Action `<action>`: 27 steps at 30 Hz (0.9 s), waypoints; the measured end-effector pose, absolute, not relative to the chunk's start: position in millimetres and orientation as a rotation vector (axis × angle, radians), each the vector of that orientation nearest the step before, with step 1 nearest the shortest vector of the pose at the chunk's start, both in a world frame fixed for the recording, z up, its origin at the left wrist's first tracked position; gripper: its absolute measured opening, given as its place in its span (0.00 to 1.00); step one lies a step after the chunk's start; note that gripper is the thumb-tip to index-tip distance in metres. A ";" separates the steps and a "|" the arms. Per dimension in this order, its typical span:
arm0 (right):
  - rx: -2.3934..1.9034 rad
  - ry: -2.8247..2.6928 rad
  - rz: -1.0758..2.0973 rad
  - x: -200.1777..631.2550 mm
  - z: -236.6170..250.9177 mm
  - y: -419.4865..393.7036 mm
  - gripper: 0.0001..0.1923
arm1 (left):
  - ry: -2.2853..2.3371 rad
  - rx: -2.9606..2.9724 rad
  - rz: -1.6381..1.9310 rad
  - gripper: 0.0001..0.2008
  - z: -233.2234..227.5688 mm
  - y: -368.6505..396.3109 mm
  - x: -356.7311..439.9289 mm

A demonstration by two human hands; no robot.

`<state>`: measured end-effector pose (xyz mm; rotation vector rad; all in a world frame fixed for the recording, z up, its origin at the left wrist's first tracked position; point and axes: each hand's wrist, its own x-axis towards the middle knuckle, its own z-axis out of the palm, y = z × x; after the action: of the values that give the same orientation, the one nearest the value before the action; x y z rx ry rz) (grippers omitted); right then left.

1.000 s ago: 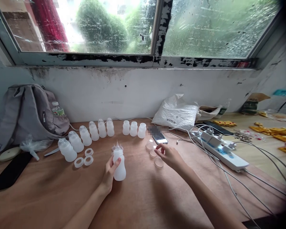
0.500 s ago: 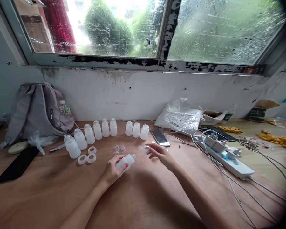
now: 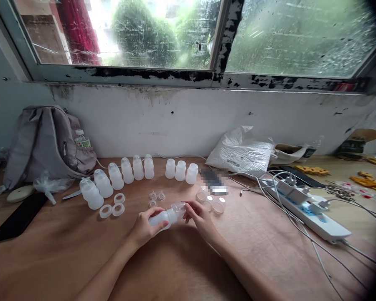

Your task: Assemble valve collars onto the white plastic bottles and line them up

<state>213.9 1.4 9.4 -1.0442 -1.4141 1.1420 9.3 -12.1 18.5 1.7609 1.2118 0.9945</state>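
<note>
My left hand (image 3: 144,228) is wrapped round a frosted white baby bottle (image 3: 159,218), which lies tilted with its top toward the right. At that top end, my right hand (image 3: 199,218) pinches a clear cap (image 3: 178,208), now over or against the bottle's neck; whether it is seated I cannot tell. Several clear caps (image 3: 218,205) lie on the table beyond my right hand. Small clear teats (image 3: 152,195) stand just past the bottle. To the left are three white collar rings (image 3: 118,209).
Several capped bottles (image 3: 92,195) form a curved row at the back left. Three bottles without caps (image 3: 191,174) stand right of them. A partly blurred phone (image 3: 217,190), a plastic bag (image 3: 242,152), a power strip (image 3: 335,234) with cables, and a backpack (image 3: 45,146) sit around.
My right hand has moved left and down, bringing the clear cap onto the bottle's top end. My left hand has shifted slightly with the bottle, now lying flatter. The view has turned slightly.
</note>
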 end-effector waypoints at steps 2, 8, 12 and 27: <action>-1.110 -1.410 1.108 213.6 6.3 1.8 0.15 | 1.221 1.790 0.969 0.16 19.5 -12.5 9.8; -1.229 -1.377 1.114 209.4 1.6 -0.8 0.18 | 1.211 1.819 0.931 0.16 18.9 -11.5 8.3; -1.266 -1.575 0.949 210.4 5.4 -6.3 0.18 | 1.154 1.800 0.916 0.16 16.6 -11.8 8.2; -1.454 -1.733 0.622 203.2 0.4 -11.2 0.26 | 1.142 1.898 0.875 0.15 22.8 -20.0 14.7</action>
<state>203.2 -11.2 0.4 -1.4543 -1.7327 0.6217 14.7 -20.0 22.8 1.8980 1.1422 0.8751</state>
